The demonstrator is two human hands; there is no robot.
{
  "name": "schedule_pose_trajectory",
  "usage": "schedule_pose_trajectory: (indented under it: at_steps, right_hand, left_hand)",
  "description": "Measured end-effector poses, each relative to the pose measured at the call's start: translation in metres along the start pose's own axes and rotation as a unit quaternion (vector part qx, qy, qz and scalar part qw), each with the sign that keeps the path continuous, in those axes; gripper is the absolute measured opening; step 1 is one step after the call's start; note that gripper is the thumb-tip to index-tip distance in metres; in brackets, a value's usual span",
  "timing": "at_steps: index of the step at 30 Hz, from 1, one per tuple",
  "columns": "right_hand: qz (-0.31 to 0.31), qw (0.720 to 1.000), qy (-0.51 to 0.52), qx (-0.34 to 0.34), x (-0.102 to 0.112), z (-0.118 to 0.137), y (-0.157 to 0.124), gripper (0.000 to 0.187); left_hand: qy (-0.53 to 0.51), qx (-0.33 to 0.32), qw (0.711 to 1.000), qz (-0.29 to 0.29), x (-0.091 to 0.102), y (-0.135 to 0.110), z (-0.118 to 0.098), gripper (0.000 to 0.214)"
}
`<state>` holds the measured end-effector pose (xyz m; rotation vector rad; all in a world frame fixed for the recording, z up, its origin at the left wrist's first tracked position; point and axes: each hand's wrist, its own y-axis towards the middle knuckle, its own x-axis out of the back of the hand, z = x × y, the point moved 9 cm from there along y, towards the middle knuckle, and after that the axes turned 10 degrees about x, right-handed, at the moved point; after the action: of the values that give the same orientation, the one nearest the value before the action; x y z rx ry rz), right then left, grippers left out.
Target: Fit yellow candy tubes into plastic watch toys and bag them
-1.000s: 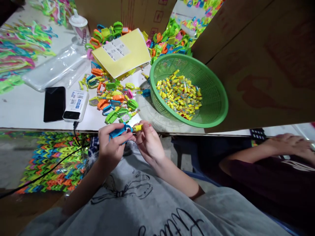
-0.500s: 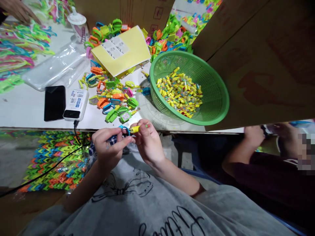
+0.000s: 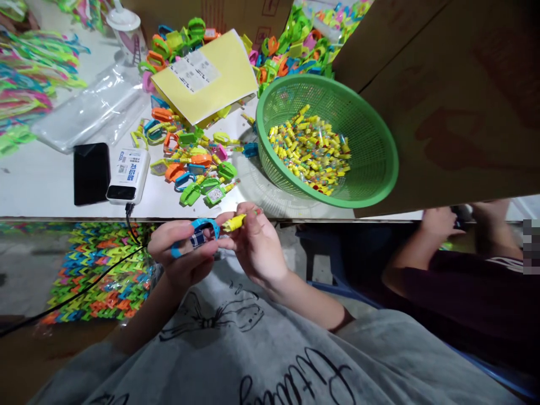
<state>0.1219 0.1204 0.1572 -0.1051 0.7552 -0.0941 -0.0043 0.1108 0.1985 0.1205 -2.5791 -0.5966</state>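
In front of the table edge, my left hand [image 3: 183, 250] pinches a blue plastic ring-shaped piece [image 3: 206, 224] between thumb and fingers. Close beside it, my right hand [image 3: 261, 244] grips a small yellow tube [image 3: 234, 223] with a reddish tip poking out past the thumb. The tube's notched end points at the blue piece, with a small gap between them. On the table just beyond lie several joined plastic pieces [image 3: 196, 160] in green, orange, blue and yellow, with yellow tubes on them. A green basket [image 3: 379, 188] to the right holds a heap of yellow tubes [image 3: 310, 149].
A yellow card [image 3: 236, 67] lies over more plastic pieces. Left are a black phone [image 3: 91, 173], a cabled power bank [image 3: 129, 175], a clear bag [image 3: 90, 109] and a lidded cup [image 3: 124, 34]. Cardboard [image 3: 447, 112] stands right, near another person's arm [image 3: 417, 247].
My left hand has turned the blue piece so its loop shows wider. The yellow tube has come apart a little from it. The view has shifted slightly.
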Motion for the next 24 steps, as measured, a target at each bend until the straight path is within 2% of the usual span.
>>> schedule_pose_trajectory:
  at_steps: [3,5,8,10,15,20,24]
  right_hand:
    - [-0.003,1.000,-0.014,0.007,-0.001,0.002,-0.001,0.047]
    - [-0.008,1.000,-0.024,0.011,0.000,0.003,-0.002,0.046]
    - [-0.012,0.999,-0.019,0.023,0.000,0.005,-0.003,0.046]
    - [-0.008,0.999,-0.016,0.035,0.000,0.007,-0.002,0.045]
    - [0.028,0.997,-0.026,0.062,-0.005,0.012,-0.001,0.040]
    - [0.025,0.996,-0.064,0.063,-0.001,0.014,-0.001,0.043]
    - [0.035,0.995,-0.054,0.075,-0.001,0.016,-0.001,0.038]
  left_hand:
    - [0.018,-0.030,0.999,-0.003,-0.001,0.002,-0.005,0.026]
    - [0.037,-0.098,0.994,-0.028,-0.001,0.003,-0.017,0.020]
    - [0.050,-0.231,0.968,-0.084,0.002,-0.001,-0.039,0.005]
    - [0.053,-0.272,0.956,-0.100,0.003,-0.001,-0.045,0.012]
    - [0.056,-0.287,0.952,-0.085,0.001,0.000,-0.047,0.014]
    - [0.046,-0.274,0.957,-0.084,0.002,-0.001,-0.045,0.014]
    - [0.050,-0.269,0.958,-0.080,0.001,-0.002,-0.044,0.015]
